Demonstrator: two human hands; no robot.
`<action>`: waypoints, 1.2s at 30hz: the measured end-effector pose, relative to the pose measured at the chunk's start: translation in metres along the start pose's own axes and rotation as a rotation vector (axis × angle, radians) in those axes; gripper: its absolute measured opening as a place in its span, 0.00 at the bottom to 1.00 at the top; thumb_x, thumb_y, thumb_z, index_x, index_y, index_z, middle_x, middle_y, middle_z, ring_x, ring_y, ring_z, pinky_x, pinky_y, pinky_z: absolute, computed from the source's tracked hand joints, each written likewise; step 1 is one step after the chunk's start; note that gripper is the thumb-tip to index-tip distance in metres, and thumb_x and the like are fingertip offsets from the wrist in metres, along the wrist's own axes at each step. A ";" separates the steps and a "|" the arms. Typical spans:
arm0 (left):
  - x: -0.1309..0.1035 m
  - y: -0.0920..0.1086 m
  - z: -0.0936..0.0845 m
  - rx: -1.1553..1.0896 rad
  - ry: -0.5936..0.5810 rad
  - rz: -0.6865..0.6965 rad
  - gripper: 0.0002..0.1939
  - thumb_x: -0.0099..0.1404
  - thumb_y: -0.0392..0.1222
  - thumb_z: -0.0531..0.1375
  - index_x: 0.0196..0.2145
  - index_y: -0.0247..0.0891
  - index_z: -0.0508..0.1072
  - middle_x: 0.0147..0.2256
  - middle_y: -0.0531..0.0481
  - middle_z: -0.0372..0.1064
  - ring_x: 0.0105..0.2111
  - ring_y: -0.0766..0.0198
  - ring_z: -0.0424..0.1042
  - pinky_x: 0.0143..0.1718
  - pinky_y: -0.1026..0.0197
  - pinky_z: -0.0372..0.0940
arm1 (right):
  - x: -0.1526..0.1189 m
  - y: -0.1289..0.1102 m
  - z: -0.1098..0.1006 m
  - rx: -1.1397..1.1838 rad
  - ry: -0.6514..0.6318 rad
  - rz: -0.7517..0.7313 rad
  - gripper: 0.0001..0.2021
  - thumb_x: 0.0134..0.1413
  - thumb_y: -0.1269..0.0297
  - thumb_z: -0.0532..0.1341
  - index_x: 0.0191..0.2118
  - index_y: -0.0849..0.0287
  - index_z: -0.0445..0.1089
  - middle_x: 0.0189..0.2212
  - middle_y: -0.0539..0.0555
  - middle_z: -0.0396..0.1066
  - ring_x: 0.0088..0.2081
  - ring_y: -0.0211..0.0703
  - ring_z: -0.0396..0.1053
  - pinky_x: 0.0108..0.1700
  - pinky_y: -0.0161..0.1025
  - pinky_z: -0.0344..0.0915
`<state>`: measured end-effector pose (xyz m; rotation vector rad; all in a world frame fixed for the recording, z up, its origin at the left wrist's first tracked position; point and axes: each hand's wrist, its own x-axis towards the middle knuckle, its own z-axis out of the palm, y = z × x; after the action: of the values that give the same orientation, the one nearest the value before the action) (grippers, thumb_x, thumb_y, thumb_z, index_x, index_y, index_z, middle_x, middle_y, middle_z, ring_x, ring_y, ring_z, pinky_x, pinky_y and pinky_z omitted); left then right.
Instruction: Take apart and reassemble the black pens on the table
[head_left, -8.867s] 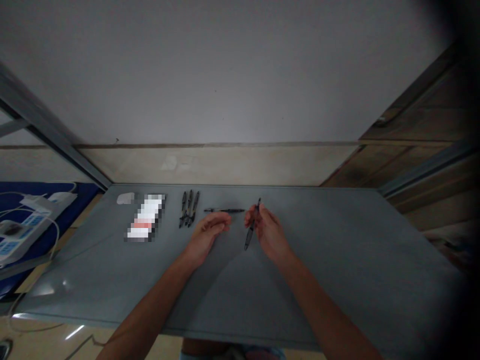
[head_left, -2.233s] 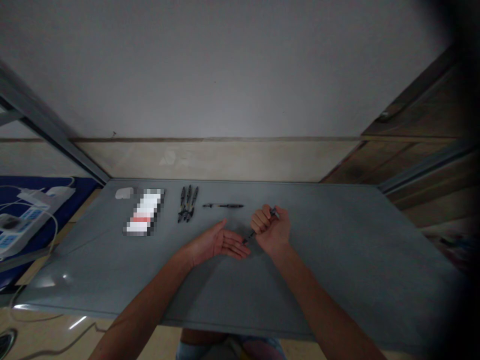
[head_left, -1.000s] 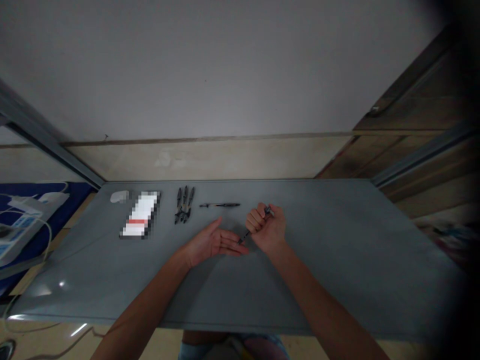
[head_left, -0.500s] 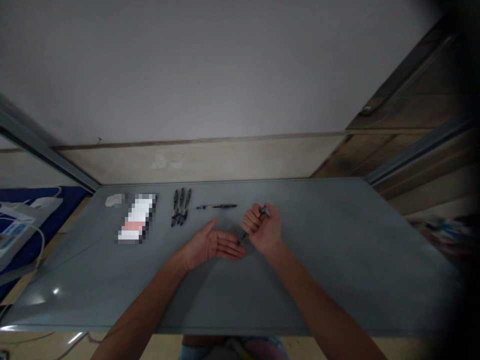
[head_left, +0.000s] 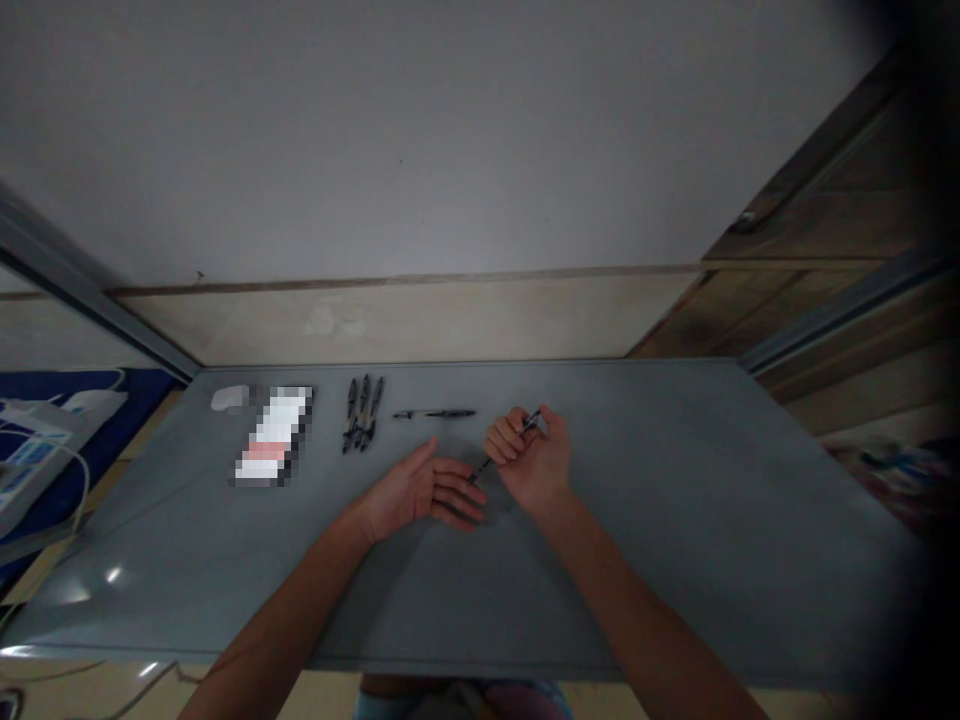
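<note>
In my right hand (head_left: pixel 531 450) a dark pen (head_left: pixel 484 467) is gripped, the fingers curled round it and the thumb near its upper end. Its lower end slants down to the left and reaches the fingertips of my left hand (head_left: pixel 424 490). That hand is palm up with the fingers stretched out and slightly spread; whether the pen touches them I cannot tell. Beyond my hands another dark pen (head_left: pixel 435 413) lies sideways on the grey table (head_left: pixel 675 560). To its left, three similar pens (head_left: pixel 364 412) lie side by side, pointing away from me.
A phone (head_left: pixel 274 435), blurred by pixels, lies on the table's left side, with a small white object (head_left: pixel 229 398) beside it. A pale wall (head_left: pixel 420 320) runs along the back edge. Left of the table are a blue surface (head_left: pixel 150 400) and white cables.
The fingers of my left hand have spread a little more. My right hand has shifted slightly to the right with the pen. The pens on the table stay put.
</note>
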<state>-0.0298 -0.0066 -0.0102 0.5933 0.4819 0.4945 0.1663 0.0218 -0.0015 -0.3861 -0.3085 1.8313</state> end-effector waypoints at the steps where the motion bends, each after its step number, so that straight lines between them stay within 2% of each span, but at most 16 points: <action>1: 0.000 0.000 0.001 0.015 0.001 0.001 0.33 0.67 0.62 0.42 0.48 0.29 0.70 0.44 0.30 0.72 0.44 0.43 0.73 0.47 0.40 0.62 | -0.001 0.000 0.001 0.009 -0.001 -0.004 0.18 0.55 0.51 0.53 0.20 0.57 0.57 0.15 0.44 0.45 0.18 0.34 0.43 0.19 0.32 0.48; 4: 0.000 -0.001 0.004 0.117 0.053 0.063 0.29 0.67 0.60 0.47 0.45 0.31 0.71 0.39 0.34 0.73 0.36 0.52 0.74 0.36 0.52 0.66 | -0.002 -0.001 0.006 0.020 -0.025 -0.012 0.18 0.56 0.52 0.53 0.21 0.57 0.57 0.15 0.45 0.45 0.18 0.34 0.45 0.20 0.33 0.50; 6: 0.000 -0.003 0.005 0.247 0.120 0.160 0.25 0.65 0.58 0.52 0.42 0.31 0.71 0.35 0.39 0.73 0.30 0.59 0.72 0.29 0.60 0.64 | -0.003 -0.002 0.010 0.012 -0.057 -0.003 0.18 0.57 0.53 0.53 0.21 0.57 0.57 0.16 0.45 0.45 0.19 0.35 0.46 0.20 0.33 0.50; 8: 0.000 -0.005 0.006 0.373 0.178 0.255 0.22 0.64 0.56 0.55 0.40 0.31 0.71 0.33 0.41 0.71 0.29 0.62 0.70 0.27 0.63 0.62 | -0.004 -0.001 0.014 -0.004 -0.086 0.013 0.18 0.58 0.52 0.52 0.22 0.57 0.58 0.16 0.46 0.46 0.19 0.35 0.47 0.21 0.34 0.51; 12: 0.003 -0.009 0.009 0.482 0.238 0.332 0.28 0.64 0.63 0.51 0.38 0.31 0.71 0.33 0.41 0.71 0.29 0.62 0.69 0.26 0.63 0.62 | -0.007 0.000 0.019 -0.030 -0.110 0.018 0.19 0.58 0.51 0.51 0.22 0.57 0.59 0.17 0.46 0.48 0.20 0.36 0.49 0.23 0.35 0.53; 15: 0.005 -0.011 0.010 0.527 0.247 0.314 0.34 0.64 0.67 0.45 0.36 0.31 0.72 0.30 0.42 0.70 0.27 0.63 0.68 0.25 0.63 0.61 | -0.007 0.000 0.020 -0.040 -0.109 0.015 0.19 0.58 0.51 0.51 0.22 0.57 0.59 0.17 0.47 0.47 0.21 0.36 0.49 0.24 0.35 0.53; 19: 0.006 -0.013 0.006 0.533 0.225 0.298 0.37 0.65 0.68 0.39 0.37 0.31 0.72 0.30 0.42 0.70 0.27 0.63 0.67 0.25 0.63 0.61 | -0.005 0.000 0.017 -0.058 -0.099 0.014 0.18 0.58 0.52 0.52 0.22 0.57 0.59 0.17 0.46 0.46 0.20 0.36 0.47 0.23 0.35 0.51; 27: 0.006 -0.010 0.005 0.536 0.177 0.255 0.39 0.65 0.68 0.36 0.36 0.31 0.72 0.31 0.41 0.70 0.29 0.61 0.67 0.27 0.62 0.62 | -0.003 0.001 0.012 -0.054 -0.109 -0.010 0.15 0.56 0.58 0.53 0.21 0.58 0.58 0.16 0.44 0.40 0.19 0.34 0.40 0.21 0.34 0.45; 36: 0.007 -0.011 0.001 0.534 0.167 0.238 0.41 0.62 0.71 0.38 0.37 0.32 0.72 0.31 0.41 0.70 0.30 0.61 0.67 0.27 0.62 0.62 | -0.002 0.000 0.010 -0.022 -0.113 0.008 0.18 0.56 0.59 0.54 0.19 0.57 0.49 0.16 0.44 0.39 0.19 0.34 0.40 0.21 0.34 0.46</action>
<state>-0.0203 -0.0106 -0.0182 1.1372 0.7144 0.6498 0.1626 0.0200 0.0080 -0.2996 -0.4064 1.8622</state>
